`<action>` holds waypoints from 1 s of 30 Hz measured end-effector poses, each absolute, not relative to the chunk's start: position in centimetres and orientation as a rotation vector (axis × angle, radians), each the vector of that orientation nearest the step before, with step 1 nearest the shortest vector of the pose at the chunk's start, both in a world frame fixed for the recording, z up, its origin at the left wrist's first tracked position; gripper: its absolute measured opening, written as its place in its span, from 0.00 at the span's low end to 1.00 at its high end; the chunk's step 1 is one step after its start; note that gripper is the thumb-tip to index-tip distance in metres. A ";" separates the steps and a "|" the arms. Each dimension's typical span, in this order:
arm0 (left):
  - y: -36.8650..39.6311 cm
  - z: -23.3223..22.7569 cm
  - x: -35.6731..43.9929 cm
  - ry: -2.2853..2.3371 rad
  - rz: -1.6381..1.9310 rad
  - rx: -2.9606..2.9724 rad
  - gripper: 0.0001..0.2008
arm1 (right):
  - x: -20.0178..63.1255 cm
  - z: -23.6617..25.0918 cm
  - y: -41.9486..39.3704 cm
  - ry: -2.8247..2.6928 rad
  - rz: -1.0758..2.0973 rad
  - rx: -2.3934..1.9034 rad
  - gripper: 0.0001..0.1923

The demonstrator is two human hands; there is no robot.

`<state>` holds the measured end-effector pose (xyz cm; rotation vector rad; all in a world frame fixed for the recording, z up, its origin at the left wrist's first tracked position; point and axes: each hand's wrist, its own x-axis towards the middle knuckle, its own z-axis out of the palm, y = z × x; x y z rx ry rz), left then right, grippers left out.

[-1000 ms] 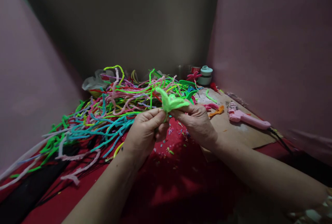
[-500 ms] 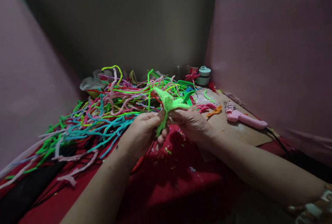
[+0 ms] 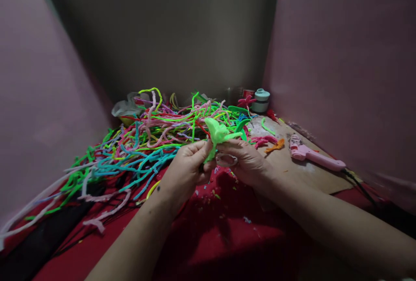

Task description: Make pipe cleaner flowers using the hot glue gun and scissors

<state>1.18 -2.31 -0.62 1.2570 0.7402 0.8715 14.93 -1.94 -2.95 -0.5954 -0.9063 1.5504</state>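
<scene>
The bottom of the green fuzzy shape (image 3: pixel 217 135) hides between the fingers of the left hand (image 3: pixel 186 169) and right hand (image 3: pixel 244 162). Both arms run off the bottom edge. The small things in the far corner by the little pot (image 3: pixel 260 100) are too dark to tell.

Pipe-cleaner pile (image 3: pixel 143 142) behind-left of hands; glue gun (image 3: pixel 313 155) on cardboard (image 3: pixel 302 172) right; jar (image 3: pixel 261 100) behind.

Dim; edges blurred, warped
</scene>
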 end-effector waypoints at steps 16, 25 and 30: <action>-3.4 -0.5 2.0 1.046 1.137 1.595 0.14 | 15.3 -3.1 -2.3 -1.046 1.339 -0.602 0.05; -3.8 0.0 2.0 0.814 1.084 1.233 0.13 | 15.9 -3.2 -2.3 -1.248 1.048 -0.692 0.05; -2.9 -0.3 1.5 0.639 0.879 1.015 0.08 | 15.7 -3.3 -2.2 -1.269 0.969 -0.725 0.07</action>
